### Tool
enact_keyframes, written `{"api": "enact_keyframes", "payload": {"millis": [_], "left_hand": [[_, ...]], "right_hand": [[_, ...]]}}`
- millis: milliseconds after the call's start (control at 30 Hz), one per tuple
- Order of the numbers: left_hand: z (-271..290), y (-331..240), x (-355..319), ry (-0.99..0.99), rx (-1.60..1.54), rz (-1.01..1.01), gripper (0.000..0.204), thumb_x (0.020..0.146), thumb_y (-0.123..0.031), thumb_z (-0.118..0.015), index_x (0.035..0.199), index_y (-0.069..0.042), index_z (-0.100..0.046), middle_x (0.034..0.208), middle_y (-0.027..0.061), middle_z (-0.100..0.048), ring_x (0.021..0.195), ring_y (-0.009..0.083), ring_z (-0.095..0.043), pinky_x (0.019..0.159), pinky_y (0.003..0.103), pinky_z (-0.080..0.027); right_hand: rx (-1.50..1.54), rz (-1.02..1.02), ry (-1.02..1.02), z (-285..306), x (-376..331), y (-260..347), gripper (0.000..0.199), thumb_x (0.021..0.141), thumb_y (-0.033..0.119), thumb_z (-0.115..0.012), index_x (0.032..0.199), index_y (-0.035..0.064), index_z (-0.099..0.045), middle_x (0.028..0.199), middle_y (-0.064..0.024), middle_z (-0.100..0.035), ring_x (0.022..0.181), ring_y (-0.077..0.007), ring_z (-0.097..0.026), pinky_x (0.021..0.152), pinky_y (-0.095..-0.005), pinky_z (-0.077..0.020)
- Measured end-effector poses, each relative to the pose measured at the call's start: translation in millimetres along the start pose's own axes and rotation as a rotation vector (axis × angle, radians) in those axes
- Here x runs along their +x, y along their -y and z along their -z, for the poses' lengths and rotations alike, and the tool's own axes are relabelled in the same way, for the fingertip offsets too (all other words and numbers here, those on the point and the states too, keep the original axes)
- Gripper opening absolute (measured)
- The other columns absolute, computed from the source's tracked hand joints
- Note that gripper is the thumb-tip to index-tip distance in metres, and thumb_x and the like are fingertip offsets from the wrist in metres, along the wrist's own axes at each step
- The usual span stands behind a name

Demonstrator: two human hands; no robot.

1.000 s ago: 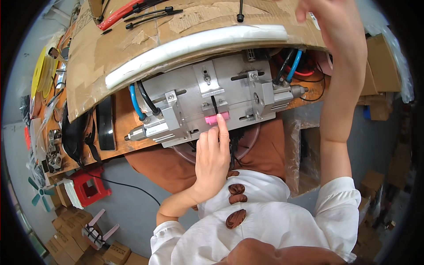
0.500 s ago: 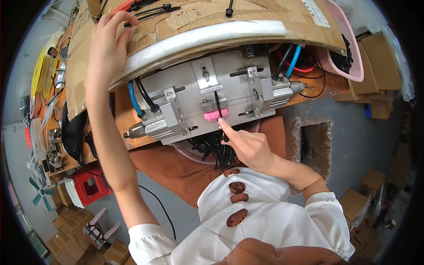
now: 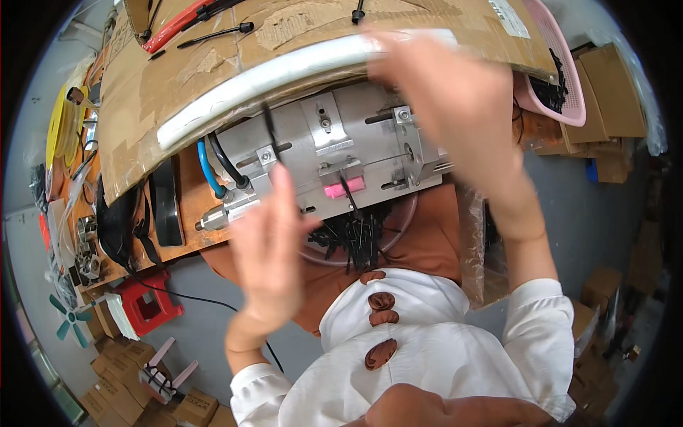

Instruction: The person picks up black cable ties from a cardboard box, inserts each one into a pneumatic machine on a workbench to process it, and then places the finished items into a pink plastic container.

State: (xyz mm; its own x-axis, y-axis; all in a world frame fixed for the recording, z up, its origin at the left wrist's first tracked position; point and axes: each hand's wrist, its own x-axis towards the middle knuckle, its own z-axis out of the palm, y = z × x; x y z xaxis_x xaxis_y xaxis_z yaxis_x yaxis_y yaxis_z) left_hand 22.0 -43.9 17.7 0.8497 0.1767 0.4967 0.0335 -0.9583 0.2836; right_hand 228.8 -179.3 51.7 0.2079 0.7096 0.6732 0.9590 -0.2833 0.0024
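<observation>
My left hand, smeared by motion, is over the left part of the metal fixture. A thin black rod sticks up from its fingertips. My right hand is also blurred and reaches over the fixture's right side toward the cardboard; its fingers cannot be made out. Between the fixture's two clamp blocks, a pink cylinder sits at the centre, with another black rod lying across it. Below the front edge, a clear bowl holds many black rods.
Over the fixture's back lies a cardboard sheet edged with a white foam strip. Black headed rods and a red-handled tool rest on it. A pink basket stands right; blue air hose and a red stool are left.
My left hand came down from the cardboard toward me, a black rod at its fingertips. My right hand left the pink cylinder and swung up and right. The rod across the cylinder shifted.
</observation>
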Motion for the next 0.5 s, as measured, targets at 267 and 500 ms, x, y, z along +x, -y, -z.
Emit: {"api": "enact_keyframes", "payload": {"millis": [267,500], "left_hand": [[-67,-48,-41,0.103,-0.107,0.127,0.071,0.070,0.006,-0.071,0.136,0.004,-0.044,0.093,0.0107,-0.054,0.085,0.0263,-0.049,0.074,0.036,-0.043],[-67,-50,-30,0.154,0.026,0.083,0.059,0.080,-0.005,-0.066,0.134,0.007,-0.044,0.092,0.0096,-0.051,0.084,0.0236,-0.051,0.073,0.034,-0.046]], "right_hand": [[0.283,-0.205,0.317,-12,61,-56,0.017,0.083,0.013,-0.064,0.086,-0.0028,-0.063,0.076,-0.0193,-0.065,0.069,-0.0308,-0.064,0.066,-0.0387,-0.0492],[0.599,-0.635,-0.003,49,9,-38,0.023,0.079,0.004,-0.068,0.102,-0.0003,-0.064,0.079,-0.0083,-0.065,0.062,-0.0119,-0.060,0.050,-0.0253,-0.0446]]}}
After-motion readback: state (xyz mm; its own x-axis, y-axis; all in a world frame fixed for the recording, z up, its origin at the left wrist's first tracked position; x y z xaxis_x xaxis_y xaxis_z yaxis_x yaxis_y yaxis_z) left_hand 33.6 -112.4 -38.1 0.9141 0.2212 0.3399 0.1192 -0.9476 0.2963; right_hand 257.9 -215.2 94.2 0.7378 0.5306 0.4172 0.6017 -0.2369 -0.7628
